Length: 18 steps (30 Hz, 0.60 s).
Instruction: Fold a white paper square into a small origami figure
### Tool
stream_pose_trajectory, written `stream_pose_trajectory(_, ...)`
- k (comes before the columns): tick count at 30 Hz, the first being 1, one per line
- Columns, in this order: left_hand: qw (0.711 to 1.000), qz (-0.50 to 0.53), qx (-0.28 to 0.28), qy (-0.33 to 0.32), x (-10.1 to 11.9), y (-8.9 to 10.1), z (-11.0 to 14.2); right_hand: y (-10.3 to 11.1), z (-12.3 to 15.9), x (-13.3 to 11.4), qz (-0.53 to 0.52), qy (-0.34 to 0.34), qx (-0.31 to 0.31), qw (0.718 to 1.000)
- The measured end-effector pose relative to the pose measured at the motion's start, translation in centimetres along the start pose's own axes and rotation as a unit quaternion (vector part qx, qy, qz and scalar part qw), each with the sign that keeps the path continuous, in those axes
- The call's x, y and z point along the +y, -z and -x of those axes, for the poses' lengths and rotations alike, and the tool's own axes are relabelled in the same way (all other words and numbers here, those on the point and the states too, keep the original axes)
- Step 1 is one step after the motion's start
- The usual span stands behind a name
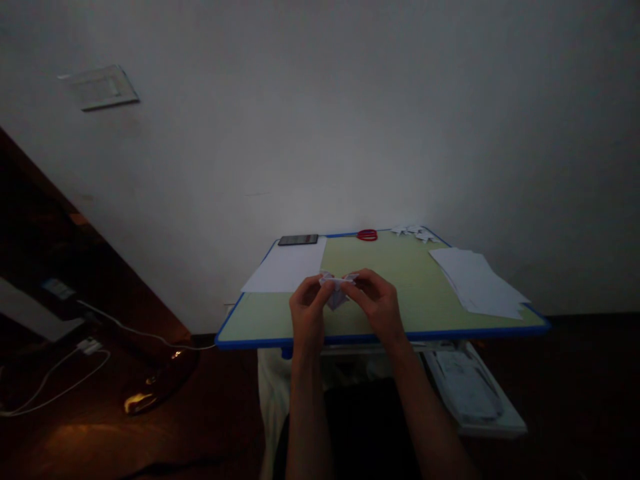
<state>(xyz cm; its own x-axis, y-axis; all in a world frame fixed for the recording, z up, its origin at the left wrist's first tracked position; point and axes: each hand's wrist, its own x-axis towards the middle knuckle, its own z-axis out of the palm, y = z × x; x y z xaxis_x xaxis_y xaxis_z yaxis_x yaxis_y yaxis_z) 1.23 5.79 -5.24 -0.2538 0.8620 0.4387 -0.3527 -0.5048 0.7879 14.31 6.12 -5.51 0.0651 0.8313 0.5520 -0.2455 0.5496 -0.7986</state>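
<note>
Between my two hands is a small folded piece of white paper [339, 298], held up just above the front part of the table. My left hand [307, 308] pinches its left side with thumb and fingers. On the other side my right hand [379, 303] grips the right edge, its thumb lying near the middle of the fold. Two pointed bits of the paper stick up and out at the top, and a tapered part hangs below the thumbs. The finer creases are too dim to make out.
The pale green table [400, 267] has a blue rim. On it lie white sheets [290, 267] at left, a phone [299, 240], red-handled scissors [367, 235], small folded paper pieces [415, 232] and a paper stack [480, 283]. Below right, an open drawer [493, 427] juts out.
</note>
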Motion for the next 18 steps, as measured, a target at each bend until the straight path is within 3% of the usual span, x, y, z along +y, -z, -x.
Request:
stream_pose_trajectory(9, 1.0, -0.012, 0.0, -0.011, -0.13, 0.17, 0.03, 0.05, 0.04, 0.04, 0.011, 0.008, -0.011, 1.0)
stream_pose_trajectory(18, 1.0, -0.022, 0.013, -0.015, -0.66, 0.72, -0.06, 0.38, 0.19, 0.08, 0.045, 0.033, 0.032, 0.998)
